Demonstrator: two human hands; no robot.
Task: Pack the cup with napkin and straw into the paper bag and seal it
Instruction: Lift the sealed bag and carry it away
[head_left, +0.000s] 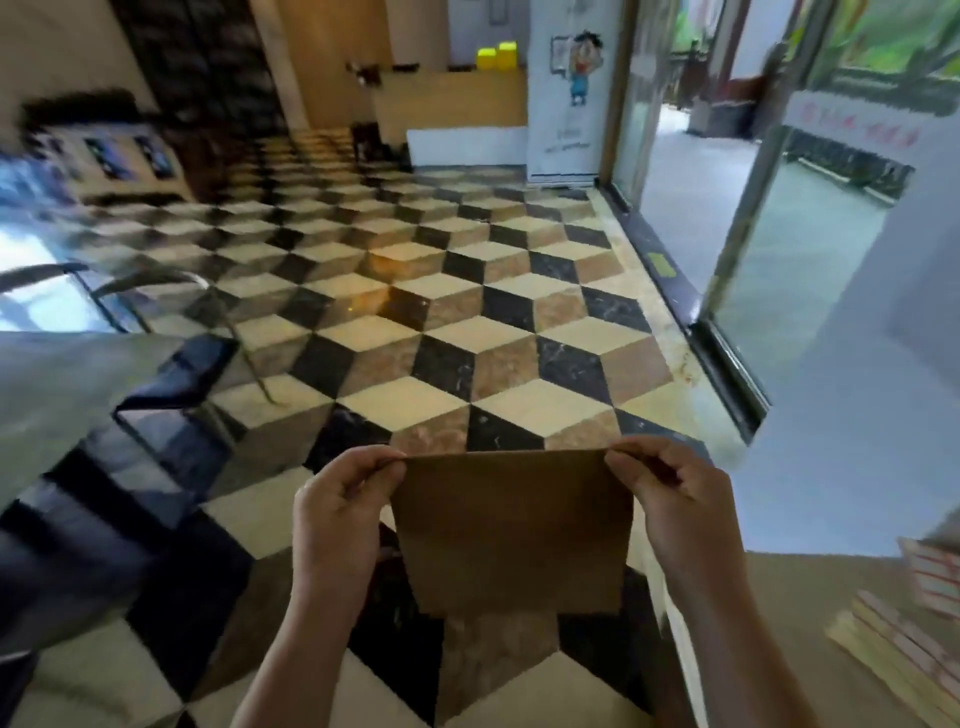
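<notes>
Both hands, left hand (340, 512) and right hand (672, 499), pinch the paper bag's (514, 530) top corners between them.

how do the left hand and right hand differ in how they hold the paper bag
The left hand pinches the paper bag's upper left corner; the right hand pinches its upper right corner. The left hand's thumb lies along the top edge, pointing right, whereas the right hand's fingers curl over its corner from the other side. Both hold the bag flat and upright above the tiled floor, at about the same height.
</notes>
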